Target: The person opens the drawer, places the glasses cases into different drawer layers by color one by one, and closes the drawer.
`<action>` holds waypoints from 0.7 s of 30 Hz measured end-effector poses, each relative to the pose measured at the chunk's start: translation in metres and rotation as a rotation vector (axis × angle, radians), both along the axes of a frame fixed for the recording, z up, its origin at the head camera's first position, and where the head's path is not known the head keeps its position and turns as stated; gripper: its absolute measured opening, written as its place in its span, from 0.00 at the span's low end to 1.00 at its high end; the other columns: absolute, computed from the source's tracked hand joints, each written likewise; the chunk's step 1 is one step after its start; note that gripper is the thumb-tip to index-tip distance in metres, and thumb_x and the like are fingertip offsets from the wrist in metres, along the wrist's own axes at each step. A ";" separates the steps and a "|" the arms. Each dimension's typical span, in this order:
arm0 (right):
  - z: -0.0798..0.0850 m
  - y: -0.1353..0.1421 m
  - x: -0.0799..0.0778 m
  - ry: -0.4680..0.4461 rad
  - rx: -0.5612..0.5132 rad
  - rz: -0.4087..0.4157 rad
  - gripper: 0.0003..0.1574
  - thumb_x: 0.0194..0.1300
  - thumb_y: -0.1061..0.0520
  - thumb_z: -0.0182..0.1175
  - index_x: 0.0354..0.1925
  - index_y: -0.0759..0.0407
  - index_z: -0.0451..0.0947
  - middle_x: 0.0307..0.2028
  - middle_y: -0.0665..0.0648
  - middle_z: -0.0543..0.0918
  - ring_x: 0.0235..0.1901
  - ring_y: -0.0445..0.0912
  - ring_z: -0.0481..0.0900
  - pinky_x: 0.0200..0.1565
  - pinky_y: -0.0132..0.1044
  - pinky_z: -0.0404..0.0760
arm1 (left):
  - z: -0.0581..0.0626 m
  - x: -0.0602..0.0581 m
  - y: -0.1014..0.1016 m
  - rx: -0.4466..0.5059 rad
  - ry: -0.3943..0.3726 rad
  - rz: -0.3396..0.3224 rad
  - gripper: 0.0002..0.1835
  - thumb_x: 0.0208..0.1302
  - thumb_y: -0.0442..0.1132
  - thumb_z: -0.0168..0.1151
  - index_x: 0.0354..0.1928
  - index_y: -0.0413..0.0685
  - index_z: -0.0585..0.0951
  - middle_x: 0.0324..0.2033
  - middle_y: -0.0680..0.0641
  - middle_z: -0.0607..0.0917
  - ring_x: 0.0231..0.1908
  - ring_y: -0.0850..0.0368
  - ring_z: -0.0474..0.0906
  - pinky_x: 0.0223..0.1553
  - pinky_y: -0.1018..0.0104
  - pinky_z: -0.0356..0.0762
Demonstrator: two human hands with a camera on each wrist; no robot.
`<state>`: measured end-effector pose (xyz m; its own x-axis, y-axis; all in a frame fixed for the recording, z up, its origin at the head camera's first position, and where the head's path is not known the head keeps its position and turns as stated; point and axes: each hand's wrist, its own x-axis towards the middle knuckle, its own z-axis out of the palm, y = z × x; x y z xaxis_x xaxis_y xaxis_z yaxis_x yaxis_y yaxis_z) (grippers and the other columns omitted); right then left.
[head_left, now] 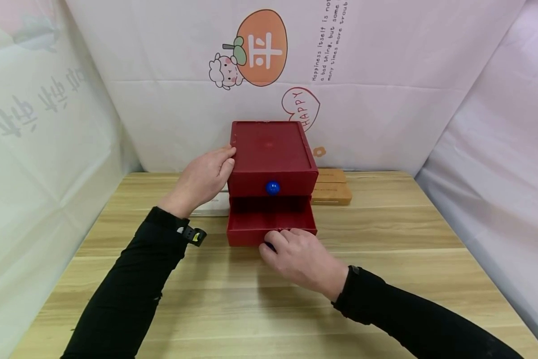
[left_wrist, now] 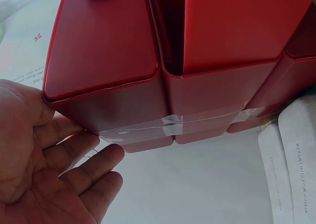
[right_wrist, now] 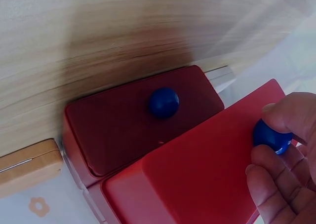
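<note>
A dark red drawer cabinet stands at the back of the table, built of stacked units joined by clear tape. Its middle drawer is pulled partway out, and the inside that shows is bare. My right hand pinches that drawer's blue knob between thumb and fingers. Against the cabinet's upper left side rests my left hand, its fingers relaxed along the wall and edge. The top drawer, with a blue knob, is closed, as is the bottom drawer below.
White boxes lie behind the cabinet on the left, and orange-brown boxes on the right. The wooden table meets a printed white cloth at the back, with more cloth hanging at both sides.
</note>
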<state>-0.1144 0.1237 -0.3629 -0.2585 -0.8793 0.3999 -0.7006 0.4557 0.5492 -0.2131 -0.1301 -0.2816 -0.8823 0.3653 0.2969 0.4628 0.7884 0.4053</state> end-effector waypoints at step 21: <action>-0.004 0.005 0.013 -0.021 -0.007 0.048 0.08 0.67 0.55 0.59 0.43 0.55 0.78 0.40 0.57 0.79 0.29 0.46 0.79 0.33 0.36 0.83 | 0.000 0.001 0.000 0.000 -0.004 -0.008 0.30 0.76 0.51 0.34 0.72 0.44 0.65 0.72 0.44 0.65 0.71 0.52 0.58 0.70 0.52 0.59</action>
